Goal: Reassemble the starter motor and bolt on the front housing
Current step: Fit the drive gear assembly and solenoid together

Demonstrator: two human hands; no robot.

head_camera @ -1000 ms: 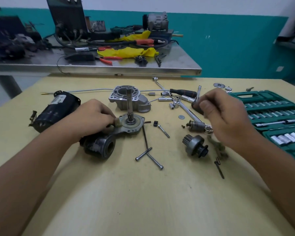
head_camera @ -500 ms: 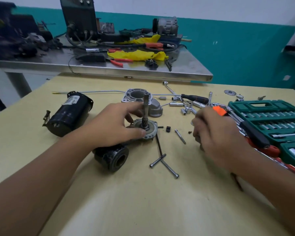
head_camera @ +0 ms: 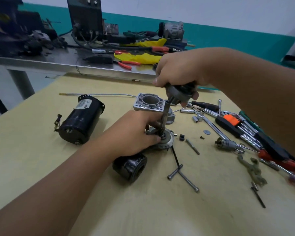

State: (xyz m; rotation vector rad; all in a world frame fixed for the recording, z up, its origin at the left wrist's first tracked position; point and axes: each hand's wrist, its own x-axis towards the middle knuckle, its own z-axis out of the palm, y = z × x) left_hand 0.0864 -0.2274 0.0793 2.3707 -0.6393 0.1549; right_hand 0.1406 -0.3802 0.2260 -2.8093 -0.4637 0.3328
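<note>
Fitting drive gear (head_camera: pixel 179 94) onto shaft (head_camera: pixel 164 119) above the desk (head_camera: pixel 143 210).

Right hand (head_camera: pixel 179 70) clenched around the gear, held at the shaft's top end. Left hand (head_camera: pixel 134 133) grasping the plate (head_camera: pixel 167 138) at the shaft's base, fingers curled round its rim, shaft standing upright. Behind the shaft, touching it from this view: front housing (head_camera: pixel 149 103), open bore up. Left of the shaft: black motor body (head_camera: pixel 80 121) lying on its side. Just in front of the shaft: black solenoid (head_camera: pixel 130 167). Right of the shaft: bolts (head_camera: pixel 192 147), ratchet (head_camera: pixel 226 144), sockets, screwdrivers.
</note>
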